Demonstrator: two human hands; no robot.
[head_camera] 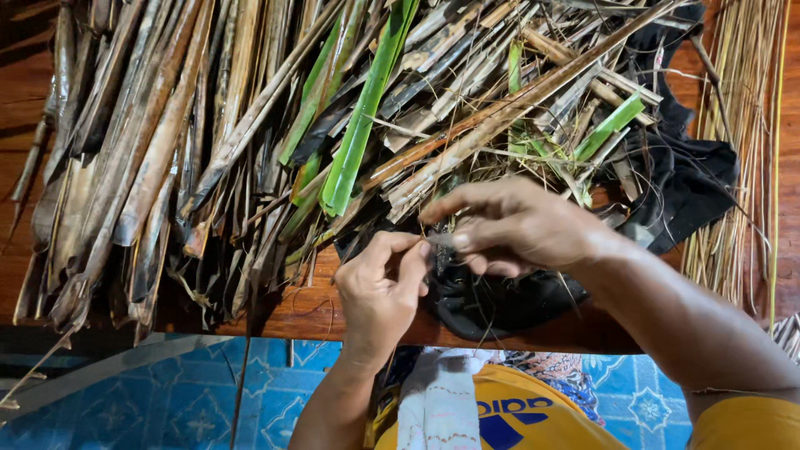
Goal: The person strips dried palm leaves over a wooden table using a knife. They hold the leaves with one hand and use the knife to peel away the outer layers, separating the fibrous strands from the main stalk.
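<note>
My left hand and my right hand meet over the front edge of a wooden table. Both pinch a thin pale fibre strand between thumb and fingers, fingertips almost touching. Right beneath them lies a crumpled black cloth. Behind the hands spreads a heap of dried brown leaf strips mixed with a few fresh green leaf strips.
A bundle of thin straw-coloured fibres lies along the table's right side, beside more black cloth. Blue patterned floor tiles show below the table edge. My yellow shirt and a white cloth are at the bottom.
</note>
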